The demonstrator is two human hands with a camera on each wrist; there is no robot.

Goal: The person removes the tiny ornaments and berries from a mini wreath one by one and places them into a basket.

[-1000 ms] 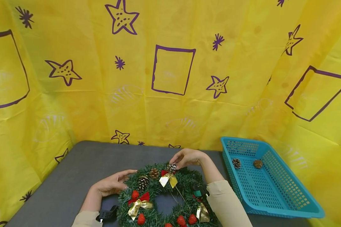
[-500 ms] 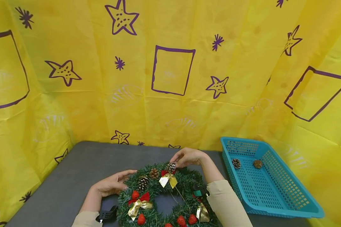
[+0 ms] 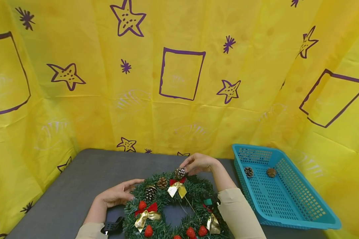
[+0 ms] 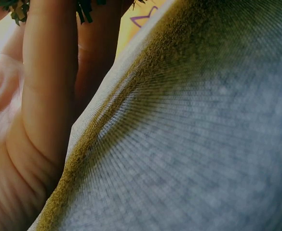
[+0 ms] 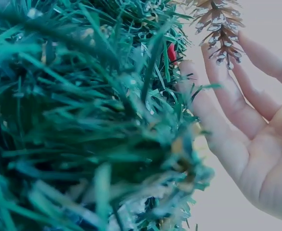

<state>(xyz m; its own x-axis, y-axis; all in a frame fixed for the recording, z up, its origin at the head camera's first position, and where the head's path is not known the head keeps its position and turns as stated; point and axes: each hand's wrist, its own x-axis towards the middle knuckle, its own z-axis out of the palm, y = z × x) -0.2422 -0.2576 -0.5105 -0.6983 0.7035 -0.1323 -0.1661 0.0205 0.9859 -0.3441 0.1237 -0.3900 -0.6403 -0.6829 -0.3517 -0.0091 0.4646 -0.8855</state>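
Observation:
A green wreath (image 3: 197, 187) with red-and-gold bows and red berries lies at the front of the table, partly cut off below. My left hand (image 3: 118, 193) grips its left rim; in the left wrist view a long finger (image 4: 49, 72) reaches up to the green needles. At the wreath's top, my right hand (image 3: 199, 163) holds a white-tipped pine cone (image 3: 179, 173) by the fingertips, just above a bow (image 3: 177, 188). The right wrist view shows this cone beside the greenery. Two other pine cones, one dark (image 3: 151, 192) and one brown (image 3: 162, 182), sit on the wreath's upper left.
A blue plastic basket (image 3: 296, 224) stands at the right with two pine cones inside, one dark (image 3: 249, 172) and one brown (image 3: 271, 172). The grey table (image 3: 107, 166) ends at a yellow patterned cloth (image 3: 179, 132) behind and at the sides.
My right hand has risen slightly, and the white-tipped pine cone has shifted a little up and left. My left hand and the wreath stay in place.

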